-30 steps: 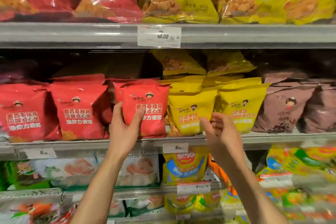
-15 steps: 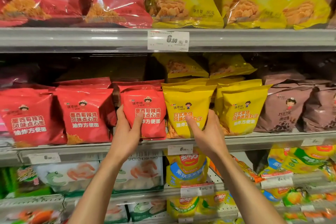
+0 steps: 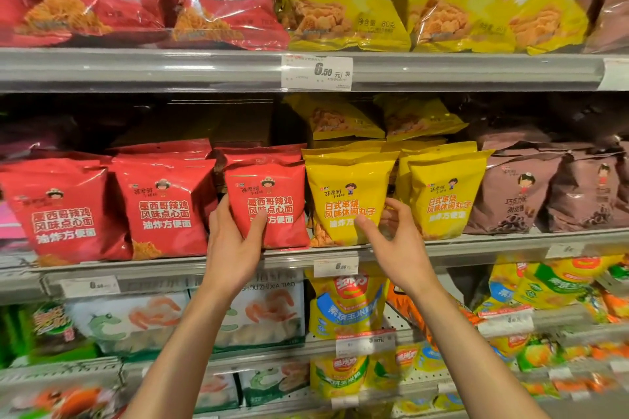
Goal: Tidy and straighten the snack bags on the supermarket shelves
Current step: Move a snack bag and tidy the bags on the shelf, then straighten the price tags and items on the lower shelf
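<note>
Grey metal shelves [image 3: 136, 70], price tags [image 3: 316, 73], dim recesses.

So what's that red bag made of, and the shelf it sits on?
The red bag the left hand holds looks like thin glossy plastic film: it shines, creases, and has a flat crimped seal on top. The shelf edge looks like grey painted metal, smooth and straight, with what seems a clear plastic strip holding the price tag. I can't be sure from looks alone.

Supermarket aisle, stocked shelves [image 3: 136, 70], price tag [image 3: 316, 73] (6.50)
</note>
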`<control>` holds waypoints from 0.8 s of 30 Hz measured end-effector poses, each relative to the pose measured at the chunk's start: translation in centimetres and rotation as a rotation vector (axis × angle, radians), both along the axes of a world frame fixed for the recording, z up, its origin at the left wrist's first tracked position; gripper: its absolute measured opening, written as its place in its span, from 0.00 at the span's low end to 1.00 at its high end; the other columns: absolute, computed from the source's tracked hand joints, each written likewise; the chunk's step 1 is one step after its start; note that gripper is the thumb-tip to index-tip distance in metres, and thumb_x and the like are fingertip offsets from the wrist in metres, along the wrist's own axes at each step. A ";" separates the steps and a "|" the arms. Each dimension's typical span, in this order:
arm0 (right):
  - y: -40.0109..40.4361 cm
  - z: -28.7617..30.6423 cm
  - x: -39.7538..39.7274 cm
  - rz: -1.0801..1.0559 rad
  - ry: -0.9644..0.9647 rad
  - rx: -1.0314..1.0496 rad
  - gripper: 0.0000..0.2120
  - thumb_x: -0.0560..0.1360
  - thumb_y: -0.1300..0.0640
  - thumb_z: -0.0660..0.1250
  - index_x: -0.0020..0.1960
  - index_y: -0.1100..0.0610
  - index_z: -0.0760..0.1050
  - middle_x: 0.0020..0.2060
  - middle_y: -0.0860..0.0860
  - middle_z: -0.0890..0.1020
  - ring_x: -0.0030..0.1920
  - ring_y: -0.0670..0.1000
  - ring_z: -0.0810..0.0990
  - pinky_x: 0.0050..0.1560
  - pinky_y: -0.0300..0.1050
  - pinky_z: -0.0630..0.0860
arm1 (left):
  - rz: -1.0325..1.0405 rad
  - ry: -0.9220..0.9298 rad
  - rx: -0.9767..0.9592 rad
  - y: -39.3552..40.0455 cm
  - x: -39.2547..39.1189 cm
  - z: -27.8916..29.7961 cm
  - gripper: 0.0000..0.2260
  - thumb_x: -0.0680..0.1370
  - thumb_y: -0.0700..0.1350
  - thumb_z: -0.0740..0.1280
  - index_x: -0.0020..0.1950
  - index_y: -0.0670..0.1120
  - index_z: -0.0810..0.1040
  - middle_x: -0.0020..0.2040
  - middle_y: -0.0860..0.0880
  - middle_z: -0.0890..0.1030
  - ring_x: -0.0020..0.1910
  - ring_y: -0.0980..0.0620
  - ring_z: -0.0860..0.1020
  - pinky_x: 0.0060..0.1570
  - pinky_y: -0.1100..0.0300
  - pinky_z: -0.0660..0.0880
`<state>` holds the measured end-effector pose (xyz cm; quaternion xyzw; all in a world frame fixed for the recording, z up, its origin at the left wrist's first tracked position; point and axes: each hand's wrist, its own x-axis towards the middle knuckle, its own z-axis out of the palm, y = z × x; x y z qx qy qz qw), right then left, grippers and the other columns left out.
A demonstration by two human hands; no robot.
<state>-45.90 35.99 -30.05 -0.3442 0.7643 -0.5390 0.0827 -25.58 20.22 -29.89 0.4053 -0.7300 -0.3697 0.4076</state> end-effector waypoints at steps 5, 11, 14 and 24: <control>2.6 -0.4 0.8 -0.015 -0.060 -0.099 0.23 0.78 0.47 0.71 0.69 0.53 0.72 0.60 0.48 0.80 0.61 0.44 0.79 0.65 0.46 0.77 | 0.039 0.027 0.002 1.5 2.0 -0.2 0.34 0.80 0.56 0.68 0.82 0.52 0.55 0.77 0.51 0.65 0.75 0.51 0.67 0.75 0.46 0.66; 6.8 -1.7 2.6 -0.046 -0.260 -0.201 0.07 0.80 0.58 0.70 0.56 0.59 0.80 0.43 0.53 0.84 0.39 0.42 0.82 0.47 0.46 0.81 | 0.039 0.242 0.012 4.7 4.3 -0.9 0.11 0.81 0.47 0.68 0.63 0.55 0.73 0.56 0.53 0.77 0.53 0.58 0.78 0.55 0.62 0.73; 9.1 -3.5 3.0 -0.092 -0.348 -0.198 0.04 0.81 0.62 0.68 0.52 0.62 0.80 0.37 0.52 0.83 0.33 0.43 0.80 0.37 0.35 0.78 | -0.050 0.337 0.134 6.5 4.6 -2.5 0.07 0.82 0.40 0.67 0.55 0.53 0.74 0.46 0.51 0.79 0.44 0.55 0.78 0.48 0.64 0.75; 16.0 -9.3 -0.9 -0.173 -0.460 -0.126 0.07 0.81 0.64 0.66 0.47 0.59 0.82 0.39 0.56 0.85 0.39 0.53 0.81 0.47 0.47 0.80 | -0.067 0.281 0.339 12.3 1.1 -8.7 0.04 0.83 0.40 0.66 0.50 0.48 0.78 0.49 0.46 0.84 0.44 0.48 0.81 0.45 0.62 0.77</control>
